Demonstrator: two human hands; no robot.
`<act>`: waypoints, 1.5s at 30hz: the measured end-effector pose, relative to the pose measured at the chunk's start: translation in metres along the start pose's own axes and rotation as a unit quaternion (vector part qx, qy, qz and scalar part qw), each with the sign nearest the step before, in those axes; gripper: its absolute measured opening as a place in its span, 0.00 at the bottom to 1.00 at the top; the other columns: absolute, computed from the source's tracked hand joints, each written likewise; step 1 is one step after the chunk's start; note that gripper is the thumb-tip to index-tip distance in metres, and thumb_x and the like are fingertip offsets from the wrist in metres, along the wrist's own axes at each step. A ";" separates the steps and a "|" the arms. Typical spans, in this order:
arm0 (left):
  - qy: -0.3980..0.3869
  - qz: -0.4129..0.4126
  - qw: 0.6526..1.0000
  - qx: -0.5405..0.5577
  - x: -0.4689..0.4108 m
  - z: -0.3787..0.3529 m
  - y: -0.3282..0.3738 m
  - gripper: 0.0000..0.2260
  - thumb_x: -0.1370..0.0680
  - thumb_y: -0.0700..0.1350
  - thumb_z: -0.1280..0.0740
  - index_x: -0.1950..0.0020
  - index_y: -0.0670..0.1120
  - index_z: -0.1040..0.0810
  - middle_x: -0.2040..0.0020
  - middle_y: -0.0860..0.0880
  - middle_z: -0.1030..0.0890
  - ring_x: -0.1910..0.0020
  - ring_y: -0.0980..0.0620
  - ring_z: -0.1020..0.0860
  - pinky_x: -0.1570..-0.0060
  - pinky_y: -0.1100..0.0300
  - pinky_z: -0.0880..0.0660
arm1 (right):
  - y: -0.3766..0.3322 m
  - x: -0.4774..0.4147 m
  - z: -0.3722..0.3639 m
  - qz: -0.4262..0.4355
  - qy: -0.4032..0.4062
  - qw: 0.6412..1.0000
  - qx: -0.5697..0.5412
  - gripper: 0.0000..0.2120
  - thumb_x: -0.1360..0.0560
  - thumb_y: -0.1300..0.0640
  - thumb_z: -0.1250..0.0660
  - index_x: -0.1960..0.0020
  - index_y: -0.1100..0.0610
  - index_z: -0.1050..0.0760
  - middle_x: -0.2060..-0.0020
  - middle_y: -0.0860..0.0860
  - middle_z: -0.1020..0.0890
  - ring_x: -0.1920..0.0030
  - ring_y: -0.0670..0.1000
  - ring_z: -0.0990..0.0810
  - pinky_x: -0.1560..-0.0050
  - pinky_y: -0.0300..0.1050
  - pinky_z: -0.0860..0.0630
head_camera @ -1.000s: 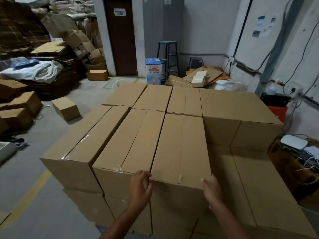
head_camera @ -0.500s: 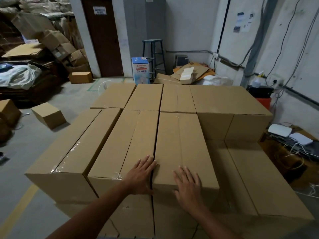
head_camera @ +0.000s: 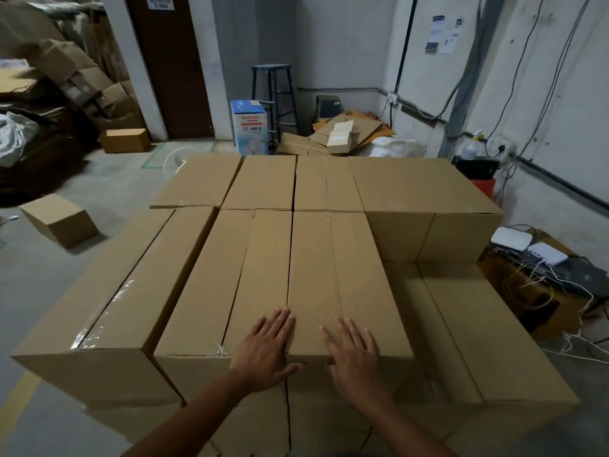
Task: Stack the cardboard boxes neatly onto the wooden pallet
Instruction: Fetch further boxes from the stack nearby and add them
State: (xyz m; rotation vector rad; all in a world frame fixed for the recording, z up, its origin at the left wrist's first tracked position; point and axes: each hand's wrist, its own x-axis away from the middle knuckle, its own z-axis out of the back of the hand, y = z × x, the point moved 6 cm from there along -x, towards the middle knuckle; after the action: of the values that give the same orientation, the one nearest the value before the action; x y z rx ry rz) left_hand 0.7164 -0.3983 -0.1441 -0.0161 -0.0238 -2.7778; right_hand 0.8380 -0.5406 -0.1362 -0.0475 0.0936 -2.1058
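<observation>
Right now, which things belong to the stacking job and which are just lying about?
Job: stacked boxes; left hand and right hand, flat on top of them.
Lying about: loose box on the floor, stool, blue carton, flat cardboard, white devices.

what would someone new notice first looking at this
The big block of brown cardboard boxes fills the middle of the view. At its near edge the left hand and right hand lie flat on top. Behind it a blue-and-white carton stands beside a dark stool.
</observation>
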 end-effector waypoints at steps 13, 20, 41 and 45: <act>0.009 0.004 0.999 0.039 0.001 0.002 -0.001 0.41 0.22 0.73 0.63 0.19 0.47 0.57 0.18 0.48 0.56 0.19 0.48 0.59 0.22 0.52 0.64 | -0.002 0.002 0.006 -0.009 -0.017 1.000 -0.010 0.36 0.18 0.49 0.38 0.19 0.42 0.57 0.18 0.52 0.55 0.19 0.55 0.61 0.23 0.59 0.62; -0.007 0.016 0.996 0.086 0.002 0.008 0.000 0.45 0.28 0.74 0.73 0.18 0.48 0.59 0.19 0.51 0.59 0.20 0.54 0.62 0.22 0.55 0.63 | -0.002 -0.002 0.005 -0.027 -0.057 0.997 -0.042 0.39 0.21 0.43 0.34 0.19 0.40 0.54 0.18 0.51 0.56 0.19 0.54 0.61 0.22 0.59 0.61; 0.094 0.135 0.943 0.289 0.023 0.068 0.028 0.52 0.32 0.80 0.65 0.18 0.48 0.48 0.18 0.49 0.44 0.20 0.54 0.47 0.26 0.60 0.49 | 0.028 0.022 0.079 -0.060 -0.008 0.963 -0.263 0.39 0.22 0.39 0.34 0.18 0.46 0.49 0.18 0.48 0.53 0.20 0.55 0.46 0.27 0.58 0.35; 0.148 0.149 0.931 0.299 0.047 0.089 0.055 0.47 0.28 0.78 0.61 0.18 0.49 0.48 0.18 0.50 0.45 0.23 0.59 0.50 0.24 0.58 0.49 | 0.028 0.047 0.097 -0.034 0.012 0.961 -0.275 0.39 0.22 0.39 0.34 0.18 0.46 0.50 0.18 0.47 0.53 0.19 0.53 0.48 0.28 0.57 0.35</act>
State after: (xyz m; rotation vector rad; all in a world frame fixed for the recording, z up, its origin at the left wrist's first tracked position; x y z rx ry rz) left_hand 0.6928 -0.4651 -0.0538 0.5079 -0.7206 -2.3348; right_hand 0.8447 -0.5996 -0.0417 -0.3622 0.6978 -2.0900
